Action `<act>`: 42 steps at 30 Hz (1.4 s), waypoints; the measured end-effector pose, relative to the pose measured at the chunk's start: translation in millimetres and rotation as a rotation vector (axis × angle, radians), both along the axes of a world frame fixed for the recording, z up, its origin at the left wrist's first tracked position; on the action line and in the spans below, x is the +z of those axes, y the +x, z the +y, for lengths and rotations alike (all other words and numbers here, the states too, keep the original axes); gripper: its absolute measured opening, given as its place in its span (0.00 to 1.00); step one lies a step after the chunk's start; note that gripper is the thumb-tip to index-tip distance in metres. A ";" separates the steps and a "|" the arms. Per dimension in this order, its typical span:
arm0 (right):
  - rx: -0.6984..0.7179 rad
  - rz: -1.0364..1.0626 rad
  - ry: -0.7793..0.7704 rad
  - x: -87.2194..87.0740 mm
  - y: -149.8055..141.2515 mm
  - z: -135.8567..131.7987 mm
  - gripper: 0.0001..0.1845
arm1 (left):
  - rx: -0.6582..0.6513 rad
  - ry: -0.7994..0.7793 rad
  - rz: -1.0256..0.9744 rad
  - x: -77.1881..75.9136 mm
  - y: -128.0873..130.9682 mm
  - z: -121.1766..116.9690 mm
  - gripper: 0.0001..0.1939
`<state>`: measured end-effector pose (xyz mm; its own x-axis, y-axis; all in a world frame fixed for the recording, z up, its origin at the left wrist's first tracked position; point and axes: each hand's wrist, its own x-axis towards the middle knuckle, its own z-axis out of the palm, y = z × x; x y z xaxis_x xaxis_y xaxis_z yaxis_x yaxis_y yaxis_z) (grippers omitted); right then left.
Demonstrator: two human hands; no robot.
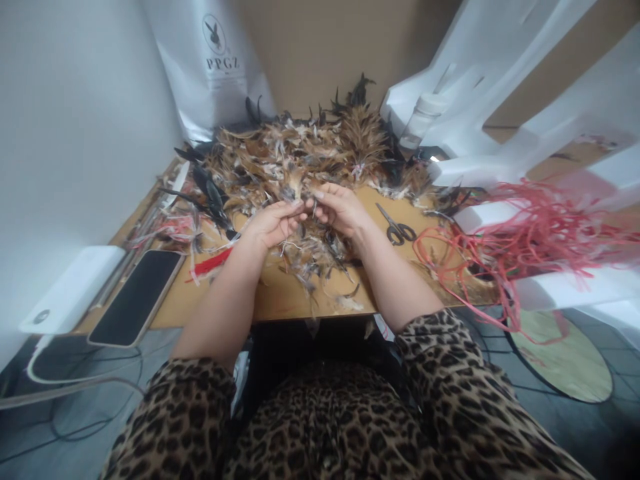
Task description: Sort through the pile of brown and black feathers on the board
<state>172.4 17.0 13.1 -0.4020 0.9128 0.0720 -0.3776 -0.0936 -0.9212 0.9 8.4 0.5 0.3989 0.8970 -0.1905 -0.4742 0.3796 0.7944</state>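
Note:
Above the middle of the table, my left hand (277, 222) pinches a small brown feather (291, 181) between thumb and fingers. Close against it, my right hand (336, 208) is closed at the feather's lower end, its fingertips nearly meeting the left ones. What exactly the right fingers grip is too small to make out. A thin white thread (290, 247) dangles below the hands. Behind them spreads a big pile of brown and black feathers (280, 143). Loose feathers (315, 257) also lie on the table under my hands.
Scissors (397, 227) lie right of my hands on the brown table (280, 300). Tangled red ribbon strands (545, 233) fill the right side. A phone (137, 297) and a white power bank (75, 287) with a cable sit at the left. A clear bottle (423, 120) stands behind right.

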 end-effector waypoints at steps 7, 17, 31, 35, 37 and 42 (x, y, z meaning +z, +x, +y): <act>0.143 -0.077 0.011 -0.1 -0.2 -4.0 0.16 | 0.189 -0.068 -0.024 7.7 -0.7 -0.4 0.02; 0.048 -0.128 -0.160 -0.5 8.8 3.5 0.11 | 0.415 0.273 0.357 6.5 1.3 -0.8 0.11; -0.142 -0.008 -0.122 -8.7 -10.8 0.9 0.17 | 0.274 0.169 0.262 0.0 6.2 -0.7 0.10; -0.223 0.007 -0.043 -10.9 -15.4 0.4 0.18 | 0.154 0.076 0.162 -1.4 6.0 0.0 0.08; -0.239 -0.005 -0.009 -13.4 -17.3 0.3 0.17 | 0.124 0.058 0.138 -2.2 6.0 0.2 0.07; -0.251 -0.018 0.039 -18.1 -18.5 1.3 0.16 | 0.106 0.040 0.127 -2.5 5.3 -0.6 0.05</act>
